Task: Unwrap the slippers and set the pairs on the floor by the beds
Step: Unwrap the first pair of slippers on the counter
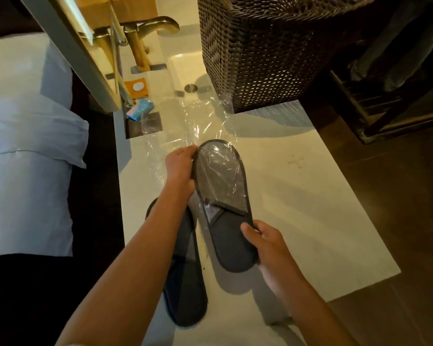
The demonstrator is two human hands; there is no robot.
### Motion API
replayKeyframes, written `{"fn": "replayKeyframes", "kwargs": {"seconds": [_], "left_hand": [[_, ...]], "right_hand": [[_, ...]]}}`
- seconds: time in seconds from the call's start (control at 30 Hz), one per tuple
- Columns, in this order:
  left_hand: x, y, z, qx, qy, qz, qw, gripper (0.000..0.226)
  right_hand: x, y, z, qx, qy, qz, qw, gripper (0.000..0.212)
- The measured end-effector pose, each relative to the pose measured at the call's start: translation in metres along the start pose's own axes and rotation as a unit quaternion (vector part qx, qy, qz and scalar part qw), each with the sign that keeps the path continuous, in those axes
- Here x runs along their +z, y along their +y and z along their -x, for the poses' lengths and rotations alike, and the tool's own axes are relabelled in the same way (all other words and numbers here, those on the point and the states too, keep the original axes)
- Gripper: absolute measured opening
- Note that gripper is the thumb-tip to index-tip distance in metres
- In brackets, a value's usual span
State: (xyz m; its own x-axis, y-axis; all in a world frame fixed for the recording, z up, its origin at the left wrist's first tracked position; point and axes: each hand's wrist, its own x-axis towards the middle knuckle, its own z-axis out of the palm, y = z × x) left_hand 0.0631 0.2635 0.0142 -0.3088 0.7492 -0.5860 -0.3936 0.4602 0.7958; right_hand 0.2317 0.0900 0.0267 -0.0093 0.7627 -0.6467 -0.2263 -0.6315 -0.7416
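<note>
I hold a dark grey slipper (pixel 225 211) above a white counter (pixel 298 196). Clear plastic wrap (pixel 220 171) still clings over its toe half. My left hand (pixel 179 171) grips the toe end together with the wrap. My right hand (pixel 268 243) holds the heel end. A second dark grey slipper (pixel 185 290) lies flat on the counter below my left forearm, partly hidden by it. A loose sheet of clear plastic (pixel 185 121) lies spread on the counter beyond the hands.
A dark wicker basket (pixel 260 58) stands at the back right of the counter. A sink with a brass tap (pixel 150 28) and drain (pixel 191 88) lies behind, with small soap packets (pixel 139 109) at its left. A white bed (pixel 28 146) is at left, dark wood floor (pixel 398 221) at right.
</note>
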Motion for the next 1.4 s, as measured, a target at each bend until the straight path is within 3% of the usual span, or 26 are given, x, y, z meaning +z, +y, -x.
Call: {"fn": "replayKeyframes", "kwargs": {"seconds": [0.2, 0.6, 0.8, 0.87, 1.0, 1.07, 1.13, 1.23, 1.4], "left_hand": [[0.011, -0.006, -0.022, 0.004, 0.032, -0.016, 0.999, 0.016], [0.046, 0.015, -0.092, 0.006, 0.058, -0.019, 0.998, 0.01], [0.053, 0.014, -0.106, 0.017, 0.053, -0.084, 0.995, 0.03], [0.055, 0.017, -0.102, 0.027, 0.042, -0.161, 0.986, 0.03], [0.055, 0.023, -0.076, 0.126, 0.054, -0.297, 0.945, 0.035], [0.048, 0.025, -0.054, 0.162, 0.05, -0.314, 0.934, 0.008], [0.034, 0.018, -0.026, 0.186, 0.034, -0.309, 0.932, 0.04], [-0.001, -0.007, 0.033, 0.15, 0.009, -0.273, 0.95, 0.049], [-0.049, -0.064, 0.122, 0.021, -0.062, -0.25, 0.966, 0.056]], "right_hand": [[0.007, -0.018, -0.025, -0.032, 0.047, 0.058, 0.997, 0.014], [-0.018, 0.006, -0.035, 0.038, 0.077, 0.077, 0.993, 0.01], [-0.023, 0.009, -0.034, 0.05, 0.072, 0.07, 0.994, 0.01], [-0.024, 0.01, -0.033, 0.052, 0.07, 0.062, 0.994, 0.009], [-0.025, 0.012, -0.029, 0.051, 0.071, 0.05, 0.995, 0.009], [-0.024, 0.012, -0.027, 0.044, 0.071, 0.054, 0.995, 0.009], [-0.023, 0.013, -0.023, 0.039, 0.071, 0.061, 0.995, 0.01], [-0.023, 0.016, -0.016, 0.039, 0.067, 0.062, 0.995, 0.011], [-0.02, 0.021, -0.002, 0.035, 0.07, 0.083, 0.993, 0.011]]}}
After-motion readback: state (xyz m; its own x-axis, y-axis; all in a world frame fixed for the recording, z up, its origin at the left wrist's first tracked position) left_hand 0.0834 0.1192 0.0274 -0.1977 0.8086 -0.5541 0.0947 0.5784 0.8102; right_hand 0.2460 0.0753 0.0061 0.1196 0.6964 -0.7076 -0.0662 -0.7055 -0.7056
